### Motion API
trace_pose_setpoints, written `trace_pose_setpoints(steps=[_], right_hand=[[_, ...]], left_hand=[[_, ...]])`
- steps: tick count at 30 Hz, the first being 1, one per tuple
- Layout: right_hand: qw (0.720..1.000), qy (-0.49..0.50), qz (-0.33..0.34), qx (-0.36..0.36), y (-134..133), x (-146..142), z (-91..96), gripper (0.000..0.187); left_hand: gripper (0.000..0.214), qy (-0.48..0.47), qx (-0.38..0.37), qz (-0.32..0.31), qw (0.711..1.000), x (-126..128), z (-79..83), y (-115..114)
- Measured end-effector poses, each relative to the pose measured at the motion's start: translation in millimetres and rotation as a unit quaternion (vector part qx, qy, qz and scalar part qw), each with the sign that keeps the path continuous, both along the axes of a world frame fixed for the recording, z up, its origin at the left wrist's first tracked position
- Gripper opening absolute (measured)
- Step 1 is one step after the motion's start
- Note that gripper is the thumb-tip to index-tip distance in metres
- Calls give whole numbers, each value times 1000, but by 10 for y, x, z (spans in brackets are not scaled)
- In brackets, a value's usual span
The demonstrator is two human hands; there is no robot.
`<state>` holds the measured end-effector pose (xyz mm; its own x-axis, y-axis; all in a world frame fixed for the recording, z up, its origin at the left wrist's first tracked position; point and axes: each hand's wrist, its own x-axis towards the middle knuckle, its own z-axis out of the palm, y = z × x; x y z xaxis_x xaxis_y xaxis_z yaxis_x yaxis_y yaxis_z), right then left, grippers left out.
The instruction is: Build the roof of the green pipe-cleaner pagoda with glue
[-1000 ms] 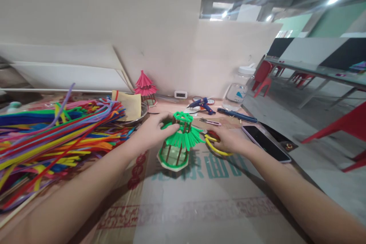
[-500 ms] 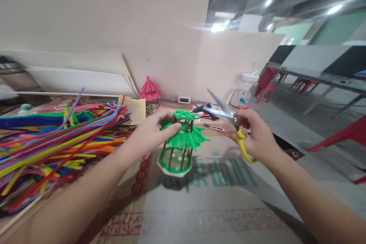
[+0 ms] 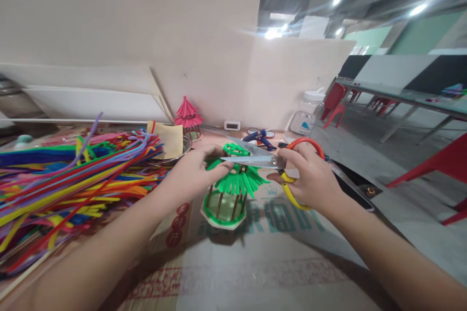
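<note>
A small green pavilion model [image 3: 229,189] of sticks with a pipe-cleaner roof stands on a printed cardboard sheet [image 3: 255,262]. My left hand [image 3: 195,172] grips its roof from the left, fingers closed on the green fringe. My right hand [image 3: 310,180] holds scissors [image 3: 270,161] with an orange and a yellow handle loop. Their blades are parted and point left, right at the top of the green roof.
A big heap of coloured pipe cleaners [image 3: 69,175] fills the left. At the back stand a pink pavilion model [image 3: 188,116], a metal bowl with yellow paper [image 3: 168,138], a blue glue gun [image 3: 260,137] and a plastic jar [image 3: 306,116]. Red chairs [image 3: 438,165] stand right.
My right hand picked the scissors up off the table, raised them, then swung the blades left and down onto the green roof. My left hand stayed on the model.
</note>
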<state>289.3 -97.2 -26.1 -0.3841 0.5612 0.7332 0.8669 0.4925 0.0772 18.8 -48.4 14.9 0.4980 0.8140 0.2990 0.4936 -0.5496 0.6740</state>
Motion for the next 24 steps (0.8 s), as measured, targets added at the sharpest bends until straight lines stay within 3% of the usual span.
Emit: trace_pose_setpoints(steps=[11, 18, 24], right_hand=[[1000, -13, 1, 15, -15, -20, -4, 38], [998, -34, -22, 41, -27, -24, -22, 37], [991, -98, -61, 74, -68, 8, -20, 38]], left_hand=[[35, 15, -8, 22, 1000, 17, -16, -46], [26, 8, 20, -6, 1000, 18, 28, -62], [30, 28, -8, 17, 999, 13, -17, -43]])
